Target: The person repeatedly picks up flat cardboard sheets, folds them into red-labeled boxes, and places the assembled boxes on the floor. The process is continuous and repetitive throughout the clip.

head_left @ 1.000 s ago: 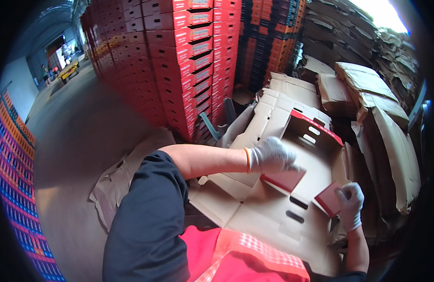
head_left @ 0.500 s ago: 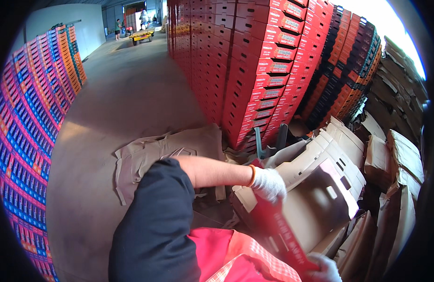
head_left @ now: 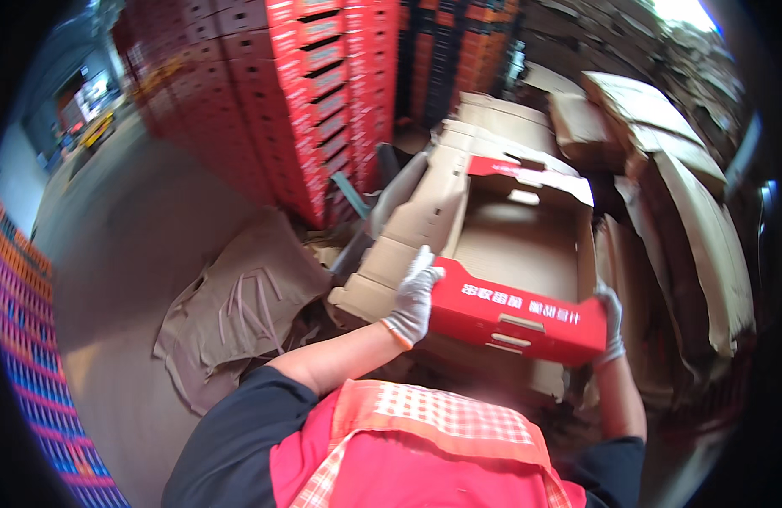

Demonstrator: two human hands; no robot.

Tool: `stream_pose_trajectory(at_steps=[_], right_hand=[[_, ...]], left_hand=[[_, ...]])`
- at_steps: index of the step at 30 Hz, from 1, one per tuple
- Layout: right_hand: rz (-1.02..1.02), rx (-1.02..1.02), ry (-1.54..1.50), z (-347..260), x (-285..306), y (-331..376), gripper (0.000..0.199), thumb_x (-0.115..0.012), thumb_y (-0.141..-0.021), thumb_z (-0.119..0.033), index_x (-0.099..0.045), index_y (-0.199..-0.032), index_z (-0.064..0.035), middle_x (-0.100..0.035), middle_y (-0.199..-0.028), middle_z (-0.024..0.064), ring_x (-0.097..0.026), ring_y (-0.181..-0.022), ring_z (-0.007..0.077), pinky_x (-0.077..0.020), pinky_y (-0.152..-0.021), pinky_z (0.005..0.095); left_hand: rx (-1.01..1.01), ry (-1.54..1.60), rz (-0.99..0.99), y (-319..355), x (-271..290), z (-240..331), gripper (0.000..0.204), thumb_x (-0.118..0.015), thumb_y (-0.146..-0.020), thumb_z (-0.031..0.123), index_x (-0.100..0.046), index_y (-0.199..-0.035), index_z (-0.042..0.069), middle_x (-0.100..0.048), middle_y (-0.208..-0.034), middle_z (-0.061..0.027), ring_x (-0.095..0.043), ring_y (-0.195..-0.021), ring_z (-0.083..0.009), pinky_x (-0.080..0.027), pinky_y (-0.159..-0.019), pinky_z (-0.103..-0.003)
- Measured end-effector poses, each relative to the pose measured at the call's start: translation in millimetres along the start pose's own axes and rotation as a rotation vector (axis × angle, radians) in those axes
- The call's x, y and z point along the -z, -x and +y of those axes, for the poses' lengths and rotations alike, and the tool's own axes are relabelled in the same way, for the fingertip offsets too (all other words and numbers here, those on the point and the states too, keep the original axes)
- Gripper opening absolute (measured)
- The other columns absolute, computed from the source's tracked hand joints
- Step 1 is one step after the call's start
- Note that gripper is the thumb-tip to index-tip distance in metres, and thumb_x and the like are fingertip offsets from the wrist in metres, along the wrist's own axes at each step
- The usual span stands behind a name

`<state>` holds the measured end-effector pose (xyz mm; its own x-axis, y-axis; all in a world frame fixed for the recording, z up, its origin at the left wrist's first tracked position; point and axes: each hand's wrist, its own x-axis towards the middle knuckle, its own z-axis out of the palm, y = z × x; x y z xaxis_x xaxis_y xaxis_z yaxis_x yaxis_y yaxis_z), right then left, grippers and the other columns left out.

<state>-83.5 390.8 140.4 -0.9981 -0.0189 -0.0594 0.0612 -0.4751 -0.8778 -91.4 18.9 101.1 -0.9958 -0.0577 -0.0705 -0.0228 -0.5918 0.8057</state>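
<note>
A shallow open-topped cardboard box, red outside and brown inside, is in front of me, its printed red end wall toward me. My left hand, in a whitish work glove, is closed on the box's near left corner. At the near right corner, my right hand grips the box in a similar glove, its fingers partly hidden by the wall. The box's walls stand up around its brown bottom. Behind it and to its left lie brown die-cut cardboard blanks.
Tall stacks of red boxes rise at the back left. Bundled brown cardboard leans on the right. A crumpled brown sheet lies on the floor to the left. Colourful stacked crates line the far left, and a yellow cart stands in the distance.
The view has swung right. My left hand has moved to the box's near left corner, and the box has turned from tilted and blurred to facing me, with both hands on it.
</note>
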Motion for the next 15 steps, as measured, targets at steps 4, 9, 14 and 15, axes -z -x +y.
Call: stream_pose_trajectory(at_steps=[4,9,14,15], right_hand=[[-0.183,0.164,0.464,-108,-102,18,0.067,-0.062,-0.081,-0.024,-0.046,-0.141,0.0028,-0.060,-0.126,0.0108,-0.060,-0.111,0.0185,-0.0474,-0.097,0.0304],[-0.043,0.345,1.290,-149,-234,44,0.069,-0.064,-0.071,-0.003,-0.051,-0.139,-0.0019,-0.053,-0.137,0.0147,-0.054,-0.123,0.0214,-0.0429,-0.105,0.0322],[-0.164,0.653,1.594,-107,-257,10,0.053,-0.068,-0.084,-0.029,-0.058,-0.129,-0.0028,-0.070,-0.100,0.0216,-0.069,-0.095,0.0317,-0.0532,-0.087,0.0369],[-0.085,0.776,1.637,-103,-250,-2,0.048,-0.066,-0.088,-0.030,-0.059,-0.127,-0.0030,-0.071,-0.094,0.0210,-0.070,-0.090,0.0325,-0.0543,-0.085,0.0377]], left_hand=[[0.361,0.236,0.236,22,-18,-25,0.034,-0.058,-0.091,0.020,-0.063,-0.118,0.001,-0.066,-0.120,-0.0107,-0.062,-0.113,-0.0202,-0.046,-0.103,-0.033],[0.893,0.257,-0.347,22,-29,-73,0.036,-0.045,-0.097,0.023,-0.055,-0.125,0.002,-0.066,-0.116,-0.0182,-0.066,-0.104,-0.0316,-0.053,-0.096,-0.052],[0.745,-0.505,-0.821,42,-26,-14,0.041,-0.055,-0.096,0.028,-0.062,-0.120,-0.004,-0.066,-0.120,-0.0189,-0.068,-0.103,-0.0308,-0.055,-0.088,-0.041],[0.287,-0.864,-0.853,52,-29,14,0.045,-0.061,-0.093,0.030,-0.063,-0.120,-0.005,-0.066,-0.122,-0.0202,-0.068,-0.104,-0.0317,-0.054,-0.087,-0.040]])
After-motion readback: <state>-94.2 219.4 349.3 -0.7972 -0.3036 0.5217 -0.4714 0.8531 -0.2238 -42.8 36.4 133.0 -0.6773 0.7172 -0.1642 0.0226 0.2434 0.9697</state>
